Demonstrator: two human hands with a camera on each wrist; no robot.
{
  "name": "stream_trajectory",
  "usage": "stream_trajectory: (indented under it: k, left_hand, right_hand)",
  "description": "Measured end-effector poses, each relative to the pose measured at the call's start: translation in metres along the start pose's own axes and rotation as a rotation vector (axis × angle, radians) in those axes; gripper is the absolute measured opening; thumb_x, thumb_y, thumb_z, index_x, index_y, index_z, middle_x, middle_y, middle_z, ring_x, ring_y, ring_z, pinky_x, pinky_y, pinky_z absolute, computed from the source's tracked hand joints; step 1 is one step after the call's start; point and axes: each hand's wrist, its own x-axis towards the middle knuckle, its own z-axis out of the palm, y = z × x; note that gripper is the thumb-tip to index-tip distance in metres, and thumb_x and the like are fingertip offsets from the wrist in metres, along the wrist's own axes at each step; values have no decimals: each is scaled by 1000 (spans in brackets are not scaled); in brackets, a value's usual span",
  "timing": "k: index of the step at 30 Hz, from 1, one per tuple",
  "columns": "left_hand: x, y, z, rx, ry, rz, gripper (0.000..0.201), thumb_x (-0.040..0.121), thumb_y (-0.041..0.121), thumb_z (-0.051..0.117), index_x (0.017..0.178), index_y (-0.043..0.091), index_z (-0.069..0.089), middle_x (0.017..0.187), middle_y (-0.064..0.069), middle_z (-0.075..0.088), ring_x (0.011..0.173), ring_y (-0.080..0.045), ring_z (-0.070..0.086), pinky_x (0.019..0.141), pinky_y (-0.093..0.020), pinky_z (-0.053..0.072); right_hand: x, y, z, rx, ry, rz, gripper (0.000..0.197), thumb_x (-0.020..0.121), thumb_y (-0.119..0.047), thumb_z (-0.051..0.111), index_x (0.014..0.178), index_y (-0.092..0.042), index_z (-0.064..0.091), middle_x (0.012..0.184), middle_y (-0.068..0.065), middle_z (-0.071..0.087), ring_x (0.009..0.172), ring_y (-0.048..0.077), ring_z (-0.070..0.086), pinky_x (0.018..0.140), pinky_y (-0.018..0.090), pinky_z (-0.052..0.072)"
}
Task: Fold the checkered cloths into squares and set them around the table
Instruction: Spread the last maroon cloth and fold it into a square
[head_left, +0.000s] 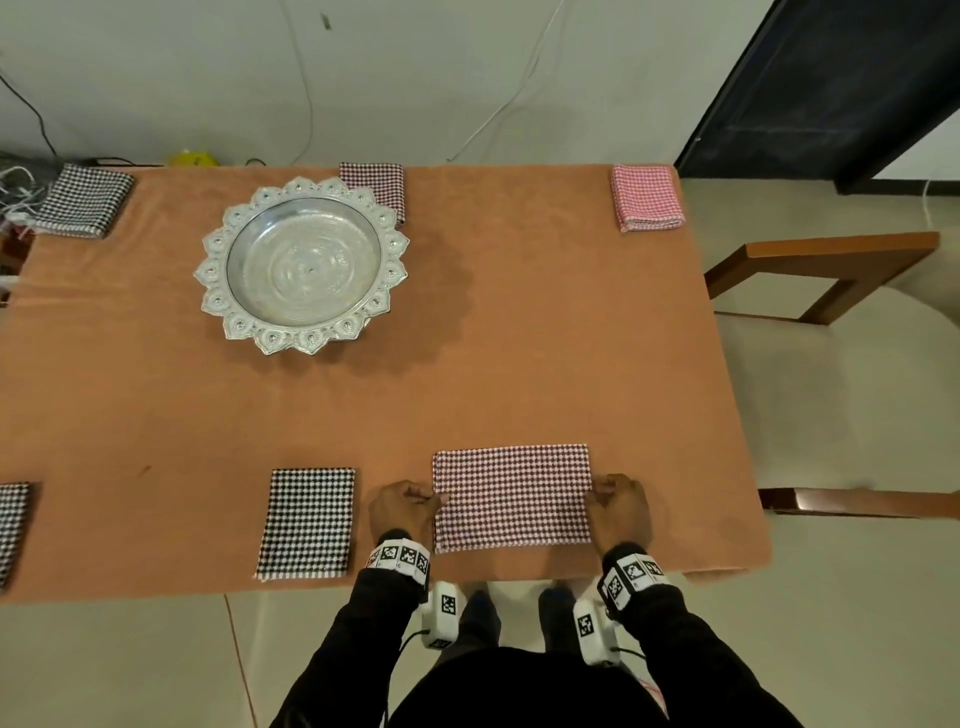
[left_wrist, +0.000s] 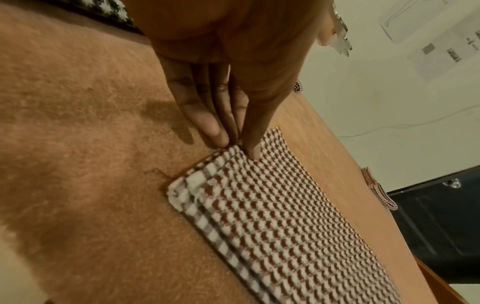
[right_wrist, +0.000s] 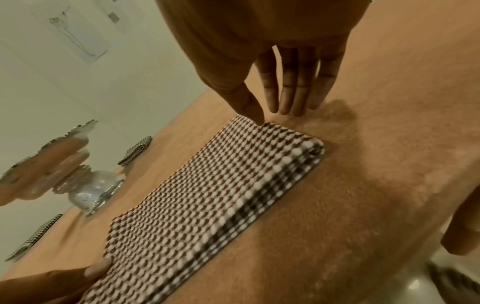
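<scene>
Maroon checkered cloth (head_left: 511, 499), oblong: left hand (head_left: 402, 512) pinches one end, right hand (head_left: 618, 506) straight-fingered, thumb touching other; best folded end to end, squarely.

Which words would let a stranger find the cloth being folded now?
Look at the near edge of the orange-brown table. Between the left hand and the right hand lies the dark red checkered cloth. Its black-and-white neighbour is narrower, and no hand touches it.

Seeing left hand (left_wrist: 233, 72) pinching the edge of the maroon checkered cloth (left_wrist: 285, 216), thumb on top. Cloth's flat, layered, on the orange table cover (left_wrist: 91, 123).
</scene>
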Motion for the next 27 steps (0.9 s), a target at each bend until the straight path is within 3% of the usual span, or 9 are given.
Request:
stream_trajectory:
  k: [3, 6, 10, 12, 17, 21, 24, 27]
  left_hand:
    - [-5, 7, -2, 12, 43, -30, 29, 63, 37, 94, 70, 25, 68, 72, 11, 71, 70, -10, 68, 72, -26, 56]
    - [-9, 15, 0, 33, 10, -58, 27, 69, 31, 92, 69, 24, 66, 73, 5, 71, 72, -15, 67, 71, -25, 51]
    - [-3, 13, 12, -54, -14, -79, 24, 63, 22, 95, 71, 18, 73, 70, 2, 75, 69, -19, 74, 74, -41, 63]
    - [-5, 21, 22, -79, -16, -77, 23, 62, 19, 96, 72, 17, 75, 71, 1, 76, 68, -19, 74, 72, -42, 64]
    - [-34, 77, 71, -191, -50, -53, 23, 62, 13, 96, 71, 14, 75, 70, -4, 75, 65, -25, 74, 64, -43, 64]
    - [-50, 118, 119, -259, -82, -3, 24, 63, 10, 95, 71, 14, 73, 69, -5, 74, 63, -26, 73, 61, -41, 64]
    - [-53, 128, 133, -203, -88, 26, 22, 67, 13, 93, 74, 13, 71, 68, 1, 70, 57, -13, 66, 56, -21, 58]
    - [-54, 127, 132, -37, -65, 70, 19, 71, 16, 89, 75, 14, 71, 67, 9, 65, 62, -7, 60, 67, -26, 55]
  right_hand:
    - [6, 5, -4, 57, -63, 18, 26, 86, -19, 73, 110, -15, 62, 109, 3, 63, 98, 26, 63, 89, 39, 53]
    - [10, 0, -6, 236, -197, 109, 31, 84, -15, 74, 109, -17, 56, 96, -3, 67, 90, 22, 66, 82, 34, 51]
    - [20, -3, -12, 254, -283, 133, 17, 78, -8, 72, 92, -14, 65, 87, -1, 72, 83, 20, 69, 68, 29, 50]
    - [31, 1, -23, 318, -269, 132, 16, 78, -4, 73, 91, -11, 67, 86, -1, 73, 82, 19, 69, 66, 27, 50]
    - [75, 34, -66, 419, -227, 149, 18, 77, -3, 76, 92, -11, 71, 93, 5, 76, 90, 28, 73, 80, 38, 59]
    - [107, 59, -107, 380, -134, 151, 19, 77, -2, 77, 93, -11, 70, 95, 6, 75, 91, 28, 71, 79, 33, 55]
    - [120, 77, -129, 336, -150, 162, 21, 78, -3, 79, 94, -13, 68, 100, 7, 75, 94, 28, 71, 81, 35, 56]
    - [118, 75, -132, 67, -181, -13, 31, 79, -15, 79, 106, -16, 63, 106, 2, 70, 99, 26, 67, 89, 40, 56]
